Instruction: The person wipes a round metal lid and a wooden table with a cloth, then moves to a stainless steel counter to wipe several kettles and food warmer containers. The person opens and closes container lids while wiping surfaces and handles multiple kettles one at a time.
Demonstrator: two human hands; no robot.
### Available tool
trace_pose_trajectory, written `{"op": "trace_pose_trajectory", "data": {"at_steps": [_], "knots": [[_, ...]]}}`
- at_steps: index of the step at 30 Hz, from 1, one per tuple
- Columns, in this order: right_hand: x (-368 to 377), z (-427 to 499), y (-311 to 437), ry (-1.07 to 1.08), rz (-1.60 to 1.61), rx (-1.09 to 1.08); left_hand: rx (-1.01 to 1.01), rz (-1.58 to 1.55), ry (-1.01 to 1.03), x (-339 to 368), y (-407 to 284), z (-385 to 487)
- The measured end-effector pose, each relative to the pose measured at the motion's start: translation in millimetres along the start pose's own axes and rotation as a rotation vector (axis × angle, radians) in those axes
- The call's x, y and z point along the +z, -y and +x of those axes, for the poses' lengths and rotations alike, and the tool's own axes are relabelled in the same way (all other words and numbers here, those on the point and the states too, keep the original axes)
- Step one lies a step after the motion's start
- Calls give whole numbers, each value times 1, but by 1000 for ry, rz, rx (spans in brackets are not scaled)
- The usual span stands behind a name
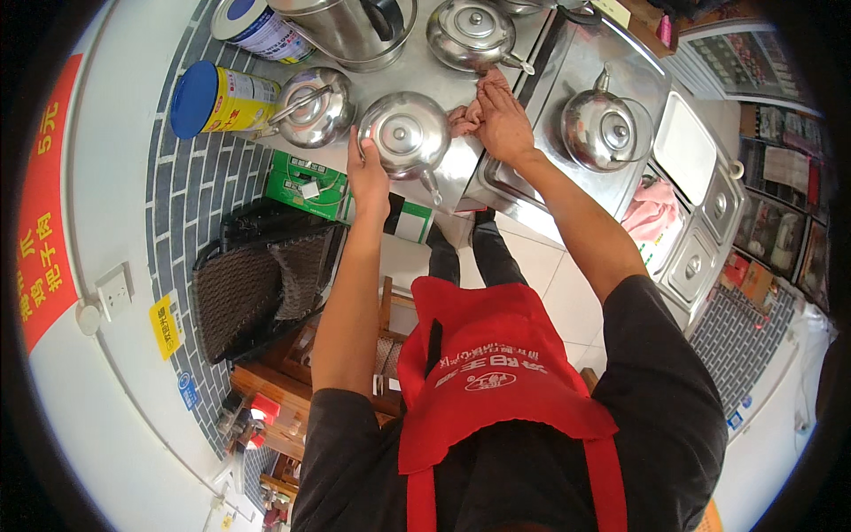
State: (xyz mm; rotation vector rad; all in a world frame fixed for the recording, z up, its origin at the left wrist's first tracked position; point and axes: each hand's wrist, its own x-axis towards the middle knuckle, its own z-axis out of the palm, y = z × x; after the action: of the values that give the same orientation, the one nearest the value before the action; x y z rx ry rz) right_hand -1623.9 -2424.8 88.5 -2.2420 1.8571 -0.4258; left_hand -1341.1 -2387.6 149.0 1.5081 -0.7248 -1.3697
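Note:
My left hand (369, 176) grips the side of a lidded stainless steel teapot (404, 136), its thumb on the body. The teapot's spout points towards me. My right hand (503, 130) lies over a crumpled pink cloth (467, 118), pressing it to the steel counter (459, 166) just right of that teapot. Beyond the cloth stands a second steel teapot (471, 33), its spout close to my fingers. Left of the held teapot is a third one (316, 106) with its handle raised. Another teapot (602, 130) stands apart on the steel worktop at right.
A yellow can with a blue lid (226, 100), a white-and-blue can (262, 30) and a large steel pot (352, 33) line the left and back. At right are a white tray (685, 146), lidded steel pans (693, 266) and another pink cloth (648, 209). A woven chair (243, 299) stands below left.

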Motion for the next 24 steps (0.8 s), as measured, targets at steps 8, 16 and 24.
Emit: {"op": "trace_pose_trajectory", "data": {"at_steps": [8, 16, 24], "knots": [[8, -78, 81, 53, -18, -163, -43, -116, -22, -57, -40, -57], [32, -54, 155, 175, 295, -374, -63, -79, -220, -132, -43, -131], [43, 88, 119, -52, 312, -214, -73, 20, -390, -160, -41, -183]]}}
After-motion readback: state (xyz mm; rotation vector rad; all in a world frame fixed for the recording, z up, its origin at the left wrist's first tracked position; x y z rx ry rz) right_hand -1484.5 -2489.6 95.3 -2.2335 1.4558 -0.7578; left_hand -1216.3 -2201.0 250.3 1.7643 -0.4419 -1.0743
